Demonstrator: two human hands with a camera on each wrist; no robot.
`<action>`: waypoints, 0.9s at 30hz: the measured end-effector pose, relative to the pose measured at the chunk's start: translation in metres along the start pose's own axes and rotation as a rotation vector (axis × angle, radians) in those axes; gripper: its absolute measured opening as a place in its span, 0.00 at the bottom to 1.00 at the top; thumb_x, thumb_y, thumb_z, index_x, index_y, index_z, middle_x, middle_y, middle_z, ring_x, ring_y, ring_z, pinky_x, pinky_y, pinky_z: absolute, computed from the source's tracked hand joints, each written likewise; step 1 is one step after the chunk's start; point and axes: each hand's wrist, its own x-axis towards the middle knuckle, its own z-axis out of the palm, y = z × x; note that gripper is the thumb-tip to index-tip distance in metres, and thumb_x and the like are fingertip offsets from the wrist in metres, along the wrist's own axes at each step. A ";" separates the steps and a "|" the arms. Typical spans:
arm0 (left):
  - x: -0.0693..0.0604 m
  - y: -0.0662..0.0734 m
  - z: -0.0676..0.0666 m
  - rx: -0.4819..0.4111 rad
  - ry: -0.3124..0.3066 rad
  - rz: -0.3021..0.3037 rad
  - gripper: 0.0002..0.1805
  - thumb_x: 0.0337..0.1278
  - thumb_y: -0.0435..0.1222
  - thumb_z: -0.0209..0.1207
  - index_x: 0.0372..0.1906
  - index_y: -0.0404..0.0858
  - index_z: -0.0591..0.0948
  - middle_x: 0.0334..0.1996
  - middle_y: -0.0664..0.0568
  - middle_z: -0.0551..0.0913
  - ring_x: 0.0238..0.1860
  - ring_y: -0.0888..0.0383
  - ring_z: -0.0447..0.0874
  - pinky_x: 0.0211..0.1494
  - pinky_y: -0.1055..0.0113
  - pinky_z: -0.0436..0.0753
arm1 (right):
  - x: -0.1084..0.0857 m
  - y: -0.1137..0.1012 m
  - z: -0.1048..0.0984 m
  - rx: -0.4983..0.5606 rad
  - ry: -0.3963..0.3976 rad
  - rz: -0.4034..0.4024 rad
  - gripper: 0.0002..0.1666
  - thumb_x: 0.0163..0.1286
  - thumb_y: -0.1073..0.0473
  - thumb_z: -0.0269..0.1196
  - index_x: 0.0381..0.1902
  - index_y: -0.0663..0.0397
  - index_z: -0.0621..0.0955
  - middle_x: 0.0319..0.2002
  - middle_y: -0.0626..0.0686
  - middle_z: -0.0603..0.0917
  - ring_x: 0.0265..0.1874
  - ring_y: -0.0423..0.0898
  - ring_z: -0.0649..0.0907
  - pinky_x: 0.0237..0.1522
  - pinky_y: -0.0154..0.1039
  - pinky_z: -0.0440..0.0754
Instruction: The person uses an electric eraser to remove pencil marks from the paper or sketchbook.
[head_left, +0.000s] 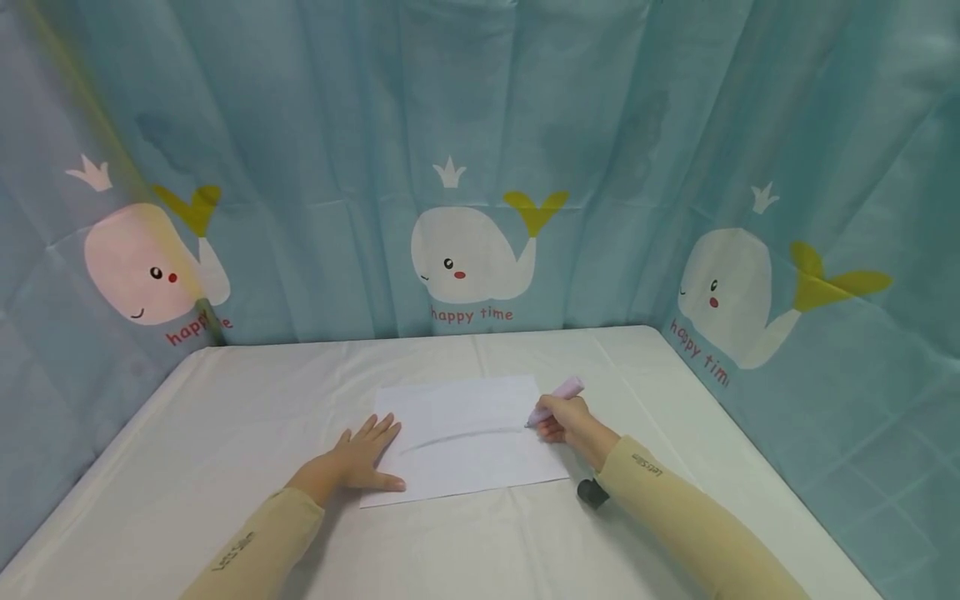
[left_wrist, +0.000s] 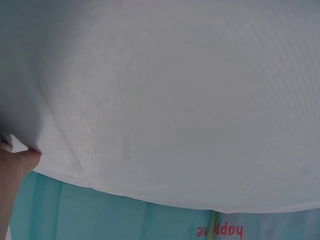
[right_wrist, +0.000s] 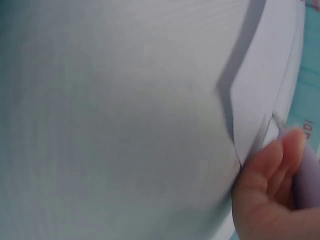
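Observation:
A white sheet of paper [head_left: 457,408] lies on the white-covered table, with a faint grey curved line [head_left: 461,436] running across it. My right hand [head_left: 570,423] pinches a thick lilac pen [head_left: 567,387] at the sheet's right side. The pen's thin tip is at the line's right end. In the right wrist view, fingers [right_wrist: 267,160] curl round the lilac pen [right_wrist: 306,177] beside the paper [right_wrist: 260,75]. Spread fingers of my left hand [head_left: 360,460] rest on the paper's left edge. Only part of the left hand [left_wrist: 17,162] shows in the left wrist view.
A small black round object [head_left: 592,493] lies on the table beside the right forearm, partly hidden by the sleeve. The white tablecloth [head_left: 247,417] has soft creases. Blue curtains [head_left: 322,167] with printed whales hang along the table's back and sides.

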 end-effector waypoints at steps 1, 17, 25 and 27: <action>0.000 0.000 0.000 0.002 0.001 -0.001 0.60 0.44 0.63 0.67 0.74 0.31 0.57 0.74 0.33 0.49 0.74 0.33 0.41 0.66 0.29 0.43 | 0.000 0.000 0.000 -0.001 0.001 0.001 0.10 0.60 0.65 0.59 0.38 0.66 0.74 0.15 0.52 0.77 0.10 0.40 0.77 0.17 0.31 0.78; -0.003 0.004 -0.005 -0.039 -0.007 0.012 0.59 0.46 0.61 0.67 0.74 0.29 0.55 0.75 0.33 0.48 0.74 0.33 0.39 0.67 0.30 0.41 | -0.006 0.001 -0.005 -0.015 -0.032 0.000 0.11 0.60 0.63 0.59 0.38 0.67 0.75 0.17 0.53 0.79 0.14 0.42 0.78 0.22 0.32 0.80; -0.003 0.002 -0.003 -0.024 -0.002 0.010 0.59 0.45 0.61 0.67 0.74 0.30 0.56 0.75 0.33 0.48 0.74 0.33 0.40 0.67 0.30 0.42 | -0.009 0.001 0.000 0.013 -0.026 -0.016 0.09 0.60 0.65 0.59 0.36 0.66 0.75 0.16 0.53 0.78 0.13 0.41 0.78 0.20 0.32 0.79; -0.003 0.001 -0.002 -0.025 -0.002 0.014 0.59 0.45 0.61 0.67 0.74 0.30 0.56 0.75 0.34 0.49 0.74 0.33 0.40 0.67 0.29 0.42 | -0.009 0.002 0.000 0.004 -0.029 -0.016 0.09 0.60 0.65 0.59 0.36 0.67 0.75 0.16 0.53 0.78 0.12 0.41 0.78 0.20 0.32 0.79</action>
